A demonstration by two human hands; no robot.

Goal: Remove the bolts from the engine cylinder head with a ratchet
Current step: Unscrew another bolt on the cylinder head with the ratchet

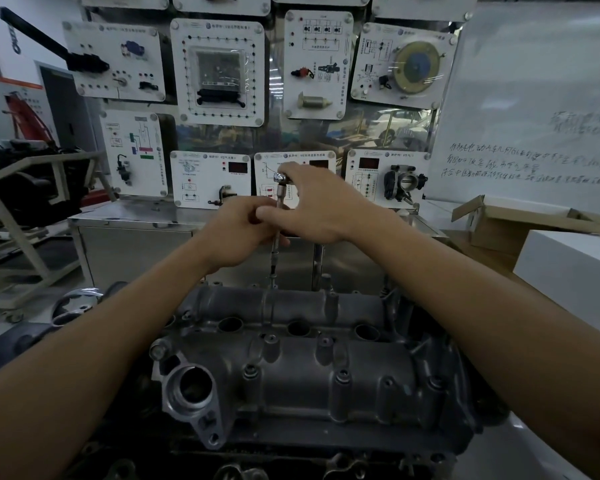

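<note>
Behind the cylinder head [326,368] stand panels [217,71] and a whiteboard [534,98]

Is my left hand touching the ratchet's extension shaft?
Touching: the head view shows fingers of the left hand curled round the extension shaft above the cylinder head.

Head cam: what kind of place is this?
Probably an automotive training workshop: a grey cast-metal engine cylinder head up front, white wall-mounted demo panels carrying car parts and wiring diagrams, and a whiteboard with handwritten notes.
</note>
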